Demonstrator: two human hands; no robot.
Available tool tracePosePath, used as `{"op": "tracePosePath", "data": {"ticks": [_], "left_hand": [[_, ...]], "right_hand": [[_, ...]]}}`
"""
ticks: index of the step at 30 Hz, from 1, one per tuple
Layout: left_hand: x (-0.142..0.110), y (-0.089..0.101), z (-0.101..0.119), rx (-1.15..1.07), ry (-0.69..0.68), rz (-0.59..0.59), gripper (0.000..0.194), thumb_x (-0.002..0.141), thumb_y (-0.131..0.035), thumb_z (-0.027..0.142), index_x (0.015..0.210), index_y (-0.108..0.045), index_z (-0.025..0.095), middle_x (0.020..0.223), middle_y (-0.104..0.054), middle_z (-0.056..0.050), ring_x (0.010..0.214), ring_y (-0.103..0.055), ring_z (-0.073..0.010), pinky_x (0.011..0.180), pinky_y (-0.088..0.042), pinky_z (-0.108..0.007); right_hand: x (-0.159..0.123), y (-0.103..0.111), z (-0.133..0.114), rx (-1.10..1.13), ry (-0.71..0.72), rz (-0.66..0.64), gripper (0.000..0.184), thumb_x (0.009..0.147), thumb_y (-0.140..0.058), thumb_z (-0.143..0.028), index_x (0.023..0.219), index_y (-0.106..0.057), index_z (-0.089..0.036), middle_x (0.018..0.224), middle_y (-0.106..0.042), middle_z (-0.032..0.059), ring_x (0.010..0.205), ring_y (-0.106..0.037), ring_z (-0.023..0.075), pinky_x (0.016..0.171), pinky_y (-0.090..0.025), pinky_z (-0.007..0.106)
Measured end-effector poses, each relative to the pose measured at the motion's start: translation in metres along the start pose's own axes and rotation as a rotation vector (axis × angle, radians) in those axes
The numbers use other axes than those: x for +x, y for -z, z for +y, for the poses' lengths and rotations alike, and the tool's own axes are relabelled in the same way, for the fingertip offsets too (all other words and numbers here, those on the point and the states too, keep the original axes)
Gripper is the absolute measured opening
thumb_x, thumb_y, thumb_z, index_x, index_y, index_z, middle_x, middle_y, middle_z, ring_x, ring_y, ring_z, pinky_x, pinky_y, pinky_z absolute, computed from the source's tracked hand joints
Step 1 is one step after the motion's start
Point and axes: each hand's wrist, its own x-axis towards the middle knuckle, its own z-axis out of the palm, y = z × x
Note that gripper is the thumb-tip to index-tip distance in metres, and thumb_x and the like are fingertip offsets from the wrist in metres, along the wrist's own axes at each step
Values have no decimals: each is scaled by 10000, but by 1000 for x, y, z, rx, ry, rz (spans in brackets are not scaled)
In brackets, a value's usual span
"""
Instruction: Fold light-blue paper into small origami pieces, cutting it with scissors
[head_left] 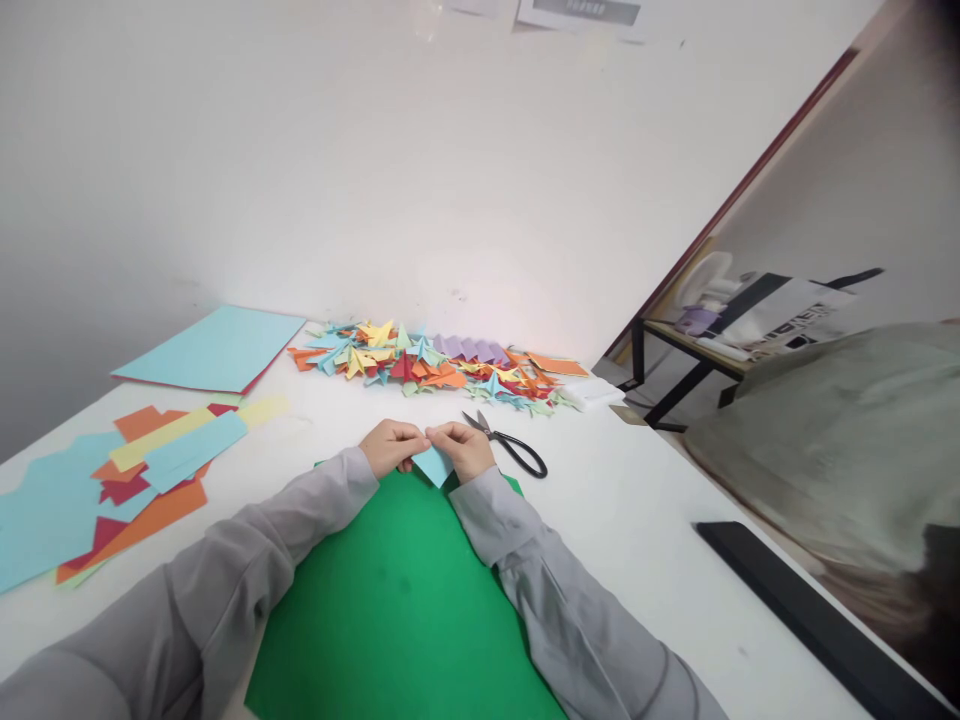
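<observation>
Between my two hands is a small piece of light blue paper (435, 467), its lower corner pointing down toward me. My left hand (391, 446) pinches it from the left, fingers closed. From the other side my right hand (463, 449) pinches it too, and the fingertips of both hands nearly meet. Under the hands and forearms lies a large green sheet (397, 600). A pair of scissors (510, 440) with black handles rests just right of my right hand, blades slightly apart.
Folded paper pieces (427, 365) in many colours are heaped along the wall. At left lie a stack of large light blue sheets (217, 345) and scattered paper offcuts (142, 490). A black bar (810, 610) runs along the right table edge. A bag (787, 310) sits beyond.
</observation>
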Motion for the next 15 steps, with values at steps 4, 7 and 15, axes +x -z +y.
{"op": "tracePosePath", "data": {"ticks": [4, 7, 15], "left_hand": [[0, -1, 0, 4, -12, 14, 210, 607, -551, 334, 589, -546, 125, 403, -446, 42, 368, -466, -81, 365, -352, -181], [0, 0, -1, 6, -21, 8, 214, 624, -526, 330, 561, -528, 126, 417, -459, 34, 379, -459, -79, 367, -356, -183], [0, 0, -1, 87, -56, -15, 245, 645, -501, 335, 510, -437, 141, 388, -400, 63, 352, -399, -61, 371, -323, -183]], "right_hand": [[1, 0, 1, 2, 23, -17, 218, 440, -704, -333, 459, -555, -175, 433, -524, -59, 415, -402, 64, 451, -306, 220], [0, -1, 2, 16, -2, -35, 261, 435, -703, -348, 438, -514, -169, 386, -478, -70, 379, -363, 56, 410, -262, 211], [0, -3, -1, 90, -112, -21, 352, 365, -712, -394, 386, -449, -161, 314, -397, -82, 322, -305, 37, 362, -197, 199]]}}
